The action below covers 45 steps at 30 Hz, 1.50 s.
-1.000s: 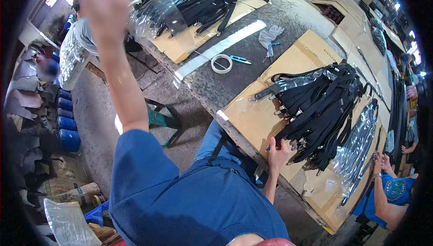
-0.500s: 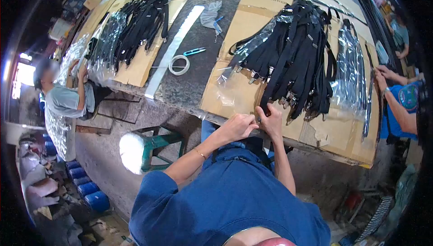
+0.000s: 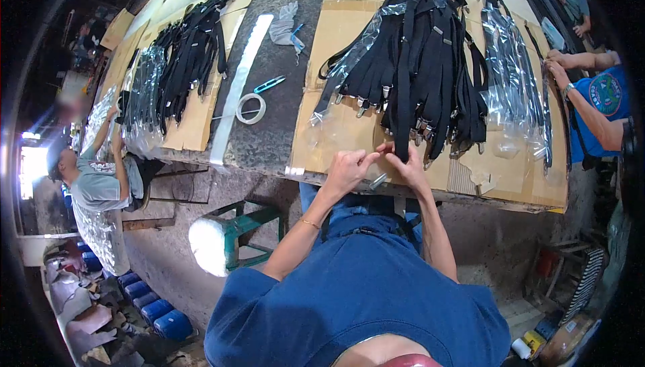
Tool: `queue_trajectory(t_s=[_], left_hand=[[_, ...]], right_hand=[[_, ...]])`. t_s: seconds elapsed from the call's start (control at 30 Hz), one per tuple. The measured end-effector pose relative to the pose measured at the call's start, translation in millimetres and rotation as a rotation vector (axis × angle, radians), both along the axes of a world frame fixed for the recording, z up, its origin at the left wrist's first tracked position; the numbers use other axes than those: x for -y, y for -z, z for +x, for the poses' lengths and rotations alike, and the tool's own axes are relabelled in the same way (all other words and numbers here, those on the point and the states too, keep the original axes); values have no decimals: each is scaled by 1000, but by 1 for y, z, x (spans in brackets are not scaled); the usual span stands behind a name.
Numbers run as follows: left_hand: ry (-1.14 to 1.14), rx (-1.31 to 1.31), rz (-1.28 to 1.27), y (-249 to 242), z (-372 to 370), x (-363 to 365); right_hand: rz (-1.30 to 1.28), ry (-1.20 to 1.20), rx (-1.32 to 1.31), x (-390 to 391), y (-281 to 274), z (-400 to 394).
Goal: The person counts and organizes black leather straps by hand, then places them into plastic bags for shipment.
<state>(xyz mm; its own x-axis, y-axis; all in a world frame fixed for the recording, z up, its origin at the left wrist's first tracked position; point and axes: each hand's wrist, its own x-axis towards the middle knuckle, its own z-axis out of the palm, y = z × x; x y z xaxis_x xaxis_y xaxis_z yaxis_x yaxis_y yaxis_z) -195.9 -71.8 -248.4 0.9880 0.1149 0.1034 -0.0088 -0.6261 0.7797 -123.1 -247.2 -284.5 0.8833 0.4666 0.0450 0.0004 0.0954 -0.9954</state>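
Both hands meet at the table's front edge, below a heap of black suspenders (image 3: 430,64) with metal clips. My right hand (image 3: 410,169) is closed on the lower end of one black suspender strap (image 3: 402,115), which runs down from the heap. Just left of it, my left hand (image 3: 347,173) has its thumb and fingers pinched together; what they hold is hidden. A shiny metal clip (image 3: 378,181) shows between the two hands, under the left thumb.
Cardboard (image 3: 322,108) lies under the suspenders. To the left are a tape roll (image 3: 250,109), a blue cutter (image 3: 270,84) and a second suspender heap (image 3: 191,58). Plastic-wrapped suspenders (image 3: 508,64) lie right. People work at both sides. A green stool (image 3: 252,232) stands left.
The view has shifted a little. The strap end now hangs over my right hand, and a metal clip shows between my hands. My left hand stays pinched close to the right one.
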Motion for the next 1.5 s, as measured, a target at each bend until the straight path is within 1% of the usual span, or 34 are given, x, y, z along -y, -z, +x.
queue_trajectory(t_s=[0.07,0.1,0.13,0.2,0.23,0.3,0.33,0.4,0.47,0.6,0.7,0.73,0.77,0.8,0.83,0.9,0.93,1.0,1.13,1.2,1.27,1.33,1.4,1.43,1.5], left_hand=[[-13,36,-49,4,6,5],[-34,71,-95,3,9,7],[-29,70,-97,2,10,9],[-100,-64,-135,-1,12,12],[-97,-65,-137,0,12,15],[-197,-15,-554,2,11,24],[-198,-18,-556,6,11,24],[-257,-77,-698,15,12,22],[-263,-84,-701,18,10,20],[-298,-90,-734,8,11,22],[-267,-124,-770,-8,11,21],[-267,-123,-769,1,11,19],[-322,-168,-616,18,12,15],[-376,-212,-464,15,14,15],[-373,-209,-464,13,15,18],[-302,10,-918,4,17,27],[-301,11,-918,4,16,26],[-205,-58,-824,4,13,21],[-245,-73,-803,9,15,20],[-288,-82,-726,9,14,20],[-295,-66,-747,8,13,22],[-301,-52,-768,2,13,23],[-277,-126,-753,-4,13,22],[-276,-126,-754,0,14,19],[-454,-186,-376,8,18,13]], right_hand=[[-175,-149,4,5,-10,0],[-211,-122,-67,2,-15,-1],[-212,-117,-69,3,-13,0],[-224,-27,0,3,-5,3],[-226,-25,-2,2,-2,3],[-215,18,-48,0,-2,3],[-218,17,-50,-1,-5,2],[-270,26,1,-4,-13,0],[-267,27,-15,-5,-12,-1],[-261,-2,-88,-3,-8,-1],[-307,1,-11,0,-10,1],[-307,1,-10,0,-8,2],[-261,-7,-38,1,-3,3],[-217,-15,-65,1,-3,3],[-216,-12,-62,1,-4,4],[-199,51,-63,0,-6,1],[-199,51,-61,0,-7,1],[-200,47,-16,-2,-9,1],[-216,43,0,-3,-8,1],[-183,2,-54,-3,-9,0],[-188,8,-40,-2,-2,1],[-194,16,-28,-3,-10,1],[-265,29,-34,-1,-19,-1],[-266,31,-35,-1,-14,-1],[-145,64,-113,-2,0,0]])
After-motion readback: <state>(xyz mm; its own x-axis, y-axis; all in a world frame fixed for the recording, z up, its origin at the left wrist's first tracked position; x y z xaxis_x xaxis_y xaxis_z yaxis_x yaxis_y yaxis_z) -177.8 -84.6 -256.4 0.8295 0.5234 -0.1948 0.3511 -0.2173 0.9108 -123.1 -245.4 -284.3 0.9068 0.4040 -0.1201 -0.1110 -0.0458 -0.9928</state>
